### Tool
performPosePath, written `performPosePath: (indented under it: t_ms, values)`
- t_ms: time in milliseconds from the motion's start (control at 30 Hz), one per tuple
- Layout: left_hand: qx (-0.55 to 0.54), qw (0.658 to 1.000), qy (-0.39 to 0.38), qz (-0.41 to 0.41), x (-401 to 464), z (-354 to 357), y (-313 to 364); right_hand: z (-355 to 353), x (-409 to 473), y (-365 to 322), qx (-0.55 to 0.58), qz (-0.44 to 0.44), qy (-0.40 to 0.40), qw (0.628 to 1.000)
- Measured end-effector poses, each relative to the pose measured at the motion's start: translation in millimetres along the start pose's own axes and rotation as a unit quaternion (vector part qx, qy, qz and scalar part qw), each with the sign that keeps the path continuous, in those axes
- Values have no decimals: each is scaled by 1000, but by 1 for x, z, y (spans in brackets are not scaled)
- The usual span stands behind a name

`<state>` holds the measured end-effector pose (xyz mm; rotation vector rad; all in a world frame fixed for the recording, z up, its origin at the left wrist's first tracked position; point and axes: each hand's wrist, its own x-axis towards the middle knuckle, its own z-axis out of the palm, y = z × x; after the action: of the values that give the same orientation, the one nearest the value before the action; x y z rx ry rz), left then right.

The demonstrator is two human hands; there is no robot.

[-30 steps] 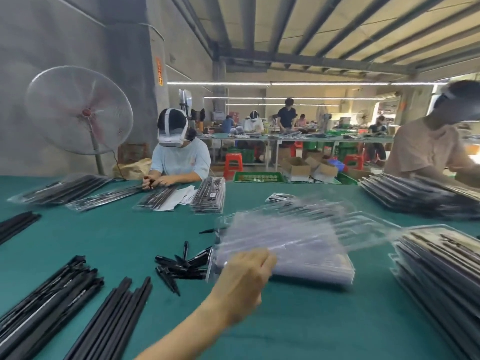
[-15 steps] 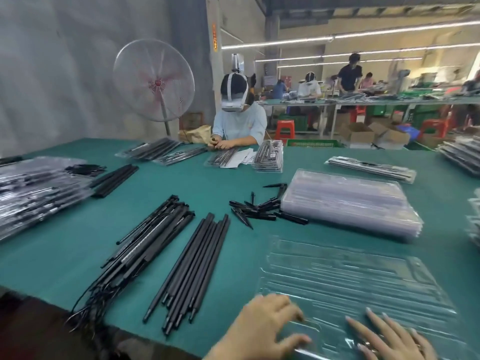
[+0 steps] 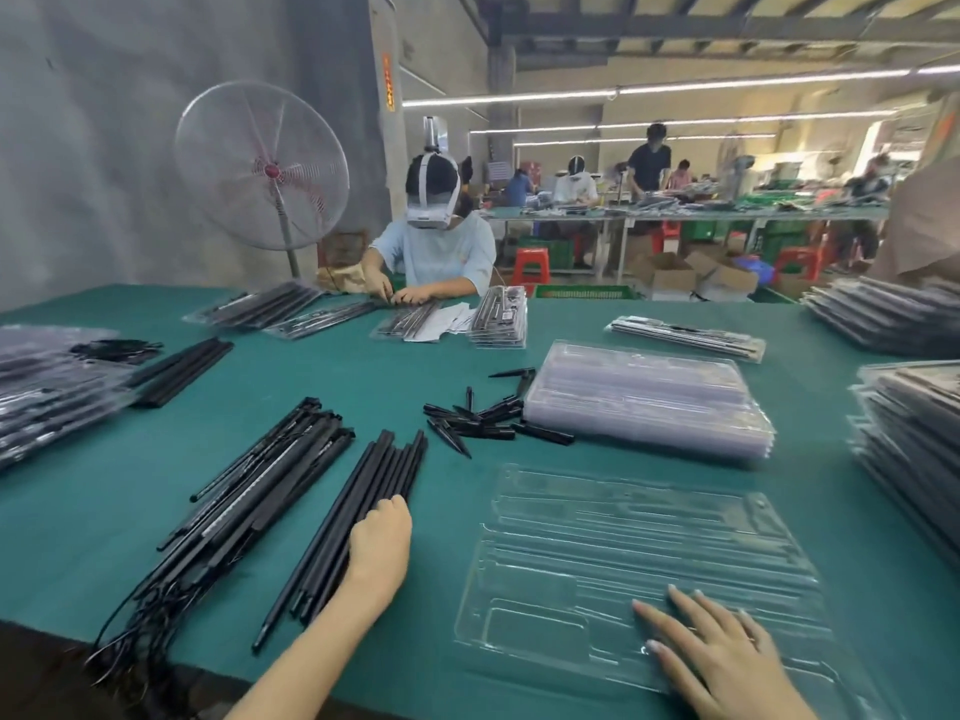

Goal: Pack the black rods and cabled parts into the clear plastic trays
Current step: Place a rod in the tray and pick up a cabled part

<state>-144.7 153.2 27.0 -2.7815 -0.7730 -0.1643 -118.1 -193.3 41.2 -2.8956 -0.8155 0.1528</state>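
Left hand (image 3: 379, 537): resting on the black rods (image 3: 358, 511), fingers curled over the bundle; grip hidden, cannot tell.
Right hand (image 3: 722, 657): flat on the empty clear tray (image 3: 623, 537), fingers (image 3: 654, 613) spread.
Cabled parts (image 3: 249, 501): just beyond the left fingers, on the green desk (image 3: 130, 475).
Tray stack (image 3: 649, 402): well past the right fingers.

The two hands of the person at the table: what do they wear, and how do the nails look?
Both forearms are bare, with no sleeves and no gloves in view. The right hand has long, pale, glossy nails. The left hand shows no ring or watch; its nails are hidden.
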Motion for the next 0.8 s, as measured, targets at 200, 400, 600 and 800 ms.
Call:
performPosePath:
  t_ms: [200,400,600,800]
  values:
    - [3,995,-98,21,11,-18,3,12,9,10,13,-12,25,1000]
    - [-507,855,-101,-41,-5,-68,17,1,11,-7,300,-47,141,942]
    - [-732,662,-153,46,-66,-91,100,-25,6,-36,650,-13,-146,745]
    - [-812,566,-139,-46,-47,-67,85,-23,8,34,321,-69,79,941]
